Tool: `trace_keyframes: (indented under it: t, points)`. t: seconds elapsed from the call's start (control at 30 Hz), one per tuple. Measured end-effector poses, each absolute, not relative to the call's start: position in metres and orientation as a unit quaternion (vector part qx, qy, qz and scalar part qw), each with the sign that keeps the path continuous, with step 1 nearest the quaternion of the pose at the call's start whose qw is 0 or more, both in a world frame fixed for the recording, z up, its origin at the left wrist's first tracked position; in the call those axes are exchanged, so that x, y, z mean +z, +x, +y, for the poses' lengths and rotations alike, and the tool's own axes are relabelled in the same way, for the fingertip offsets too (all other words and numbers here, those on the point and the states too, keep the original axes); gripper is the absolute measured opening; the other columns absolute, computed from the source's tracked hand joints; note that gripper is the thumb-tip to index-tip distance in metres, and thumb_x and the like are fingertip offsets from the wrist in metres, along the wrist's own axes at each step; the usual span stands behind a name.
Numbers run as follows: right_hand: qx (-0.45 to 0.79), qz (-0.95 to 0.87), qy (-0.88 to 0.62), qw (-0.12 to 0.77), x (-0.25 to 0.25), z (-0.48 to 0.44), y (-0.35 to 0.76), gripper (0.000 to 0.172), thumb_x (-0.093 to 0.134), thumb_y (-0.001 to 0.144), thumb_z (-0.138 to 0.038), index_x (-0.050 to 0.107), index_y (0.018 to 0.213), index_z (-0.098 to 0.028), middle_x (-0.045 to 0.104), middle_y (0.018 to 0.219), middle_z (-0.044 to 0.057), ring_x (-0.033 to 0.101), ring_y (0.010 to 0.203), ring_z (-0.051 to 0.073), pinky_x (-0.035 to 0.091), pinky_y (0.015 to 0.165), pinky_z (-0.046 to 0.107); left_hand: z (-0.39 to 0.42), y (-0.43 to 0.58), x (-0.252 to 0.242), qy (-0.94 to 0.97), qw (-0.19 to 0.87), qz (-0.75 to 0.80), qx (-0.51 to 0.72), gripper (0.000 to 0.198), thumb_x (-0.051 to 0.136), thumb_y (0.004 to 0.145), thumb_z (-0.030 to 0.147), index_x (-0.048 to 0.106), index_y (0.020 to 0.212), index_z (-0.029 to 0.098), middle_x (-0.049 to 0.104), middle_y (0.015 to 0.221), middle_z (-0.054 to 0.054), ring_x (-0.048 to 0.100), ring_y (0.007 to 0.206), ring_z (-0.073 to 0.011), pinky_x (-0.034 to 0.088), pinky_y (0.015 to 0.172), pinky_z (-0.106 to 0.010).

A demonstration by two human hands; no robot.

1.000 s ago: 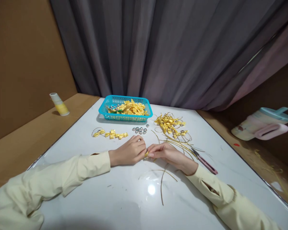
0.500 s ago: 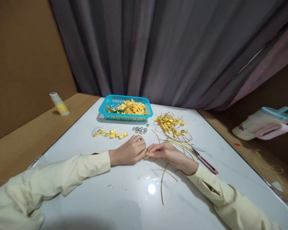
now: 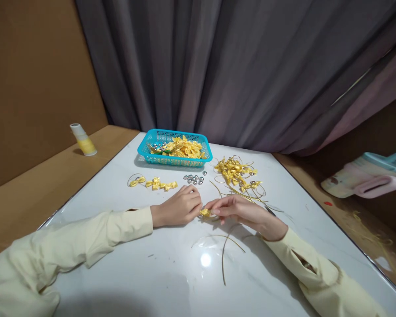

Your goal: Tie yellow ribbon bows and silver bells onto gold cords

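Observation:
Between my hands at the table's middle is a small yellow bow (image 3: 205, 212). My left hand (image 3: 181, 206) has its fingers curled and pinches the bow's left side. My right hand (image 3: 239, 212) is at the bow's right side, thumb and forefinger pinched at its edge, where a thin gold cord shows below. Small silver heart-shaped beads (image 3: 193, 179) lie just beyond my left hand. Several yellow bows (image 3: 161, 184) lie in a row at the left. Loose gold cords (image 3: 224, 259) rest in front of my right hand.
A blue basket (image 3: 174, 163) of yellow bows and beads stands at the back. Right of it lies a pile of corded bows (image 3: 234, 171). A cup (image 3: 359, 176) is at the far right, a thread spool (image 3: 85, 141) at the left.
My right hand has shifted right, and more of the bow shows between my hands. Its wrist and sleeve now cover most of the pink-handled scissors. The view has shifted slightly.

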State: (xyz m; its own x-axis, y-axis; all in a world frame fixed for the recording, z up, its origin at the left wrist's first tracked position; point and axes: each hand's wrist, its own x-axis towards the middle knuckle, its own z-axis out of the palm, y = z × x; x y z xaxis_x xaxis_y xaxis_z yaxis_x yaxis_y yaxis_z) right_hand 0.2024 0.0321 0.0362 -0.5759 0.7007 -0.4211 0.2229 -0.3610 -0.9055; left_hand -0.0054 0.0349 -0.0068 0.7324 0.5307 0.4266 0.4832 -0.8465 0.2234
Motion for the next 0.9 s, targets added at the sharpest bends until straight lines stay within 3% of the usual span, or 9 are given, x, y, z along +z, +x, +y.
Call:
trace_keyframes:
  t: [0.13, 0.37, 0.5, 0.7, 0.9]
  points:
    - [0.656, -0.585, -0.441, 0.178, 0.047, 0.033, 0.208, 0.017, 0.072, 0.066, -0.031, 0.073, 0.072, -0.015, 0.064, 0.105, 0.006, 0.056, 0.082, 0.014, 0.045, 0.067, 0.024, 0.035, -0.007, -0.007, 0.928, 0.051, 0.276, 0.245, 0.024, 0.038, 0.089, 0.015, 0.054, 0.072, 0.014, 0.056, 0.074, -0.006, 0.043, 0.082, -0.0191, 0.038, 0.077, -0.033]
    - [0.617, -0.614, -0.455, 0.187, 0.062, 0.029, 0.207, 0.019, 0.073, 0.065, -0.033, 0.072, 0.070, -0.015, 0.064, 0.083, 0.004, 0.053, 0.070, 0.013, 0.042, 0.065, 0.026, 0.034, -0.005, -0.005, 0.932, 0.036, 0.276, 0.233, 0.024, 0.037, 0.091, 0.018, 0.055, 0.074, 0.013, 0.059, 0.078, -0.007, 0.044, 0.085, -0.0206, 0.036, 0.079, -0.034]
    - [0.633, -0.611, -0.440, 0.179, 0.061, 0.026, 0.207, 0.017, 0.072, 0.067, -0.032, 0.072, 0.071, -0.016, 0.066, 0.082, 0.004, 0.053, 0.068, 0.012, 0.042, 0.065, 0.025, 0.033, -0.007, -0.003, 0.922, 0.047, 0.293, 0.249, 0.024, 0.035, 0.092, 0.022, 0.055, 0.083, 0.014, 0.061, 0.088, -0.008, 0.046, 0.092, -0.0217, 0.033, 0.083, -0.037]
    - [0.637, -0.610, -0.432, 0.189, 0.061, 0.021, 0.207, 0.017, 0.072, 0.068, -0.033, 0.072, 0.073, -0.016, 0.067, 0.082, 0.004, 0.055, 0.070, 0.013, 0.043, 0.068, 0.026, 0.019, -0.009, 0.019, 0.888, 0.147, 0.278, 0.335, 0.017, 0.044, 0.089, 0.030, 0.052, 0.098, 0.017, 0.061, 0.100, -0.006, 0.045, 0.104, -0.0223, 0.030, 0.090, -0.039]
    - [0.637, -0.621, -0.411, 0.196, 0.065, 0.017, 0.207, 0.016, 0.070, 0.071, -0.032, 0.071, 0.075, -0.017, 0.067, 0.077, 0.003, 0.055, 0.070, 0.013, 0.044, 0.069, 0.025, 0.003, -0.002, 0.038, 0.851, 0.302, 0.285, 0.320, 0.020, 0.059, 0.082, 0.029, 0.051, 0.097, 0.019, 0.062, 0.094, -0.004, 0.053, 0.095, -0.0198, 0.039, 0.085, -0.037]
